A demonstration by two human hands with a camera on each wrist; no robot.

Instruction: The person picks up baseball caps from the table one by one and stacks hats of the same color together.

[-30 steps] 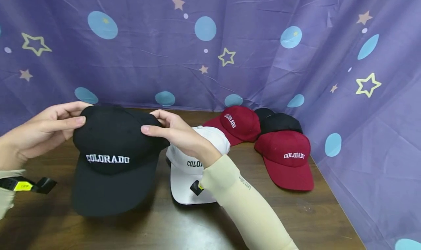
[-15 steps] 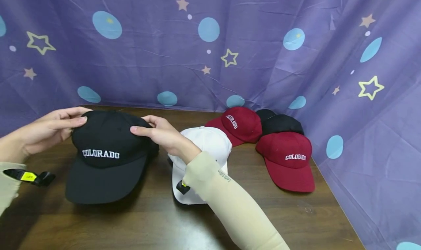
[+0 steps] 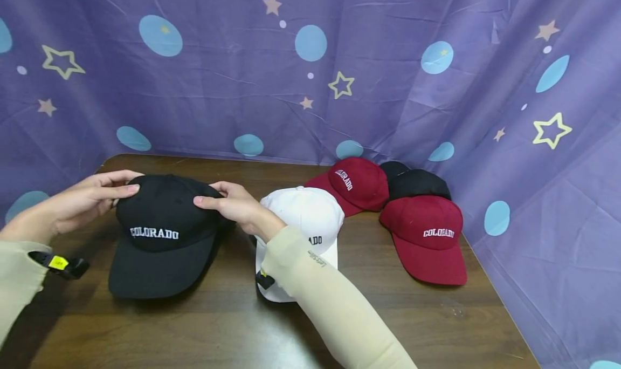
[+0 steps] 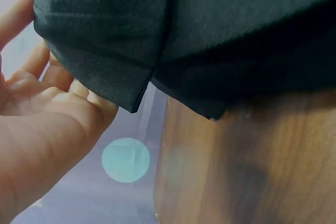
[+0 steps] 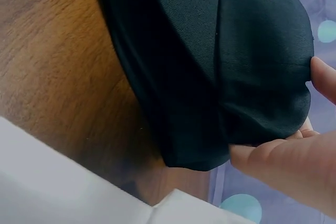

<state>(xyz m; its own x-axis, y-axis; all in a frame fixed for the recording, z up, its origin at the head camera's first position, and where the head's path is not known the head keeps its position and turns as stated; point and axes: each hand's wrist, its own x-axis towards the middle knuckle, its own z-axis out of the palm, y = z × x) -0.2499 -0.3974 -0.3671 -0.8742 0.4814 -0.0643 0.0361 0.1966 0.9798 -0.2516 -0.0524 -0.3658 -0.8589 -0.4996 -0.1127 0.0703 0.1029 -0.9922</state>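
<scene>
A black baseball cap [image 3: 165, 207] with white COLORADO lettering is held by both hands over the left part of the table, brim facing me. My left hand [image 3: 84, 202] pinches the left of its crown, thumb in front. On the other side of the crown, my right hand [image 3: 240, 204] grips with its thumb [image 5: 275, 161] against the fabric. In the left wrist view the cap's lower edge [image 4: 105, 85] hangs close over the wood. Beneath the right forearm stands a white cap [image 3: 305, 210], its lettering partly covered; a dark edge shows under its brim.
Two red caps [image 3: 427, 223] [image 3: 361, 180] and black caps [image 3: 419, 183] sit bunched at the right rear of the brown wooden table [image 3: 208, 336]. A purple curtain [image 3: 218, 61] with stars and dots hangs behind and along the right side.
Both hands have lowered the black cap toward the table and away from me, with a small shift left. The other caps stay put while the head view shifts slightly.
</scene>
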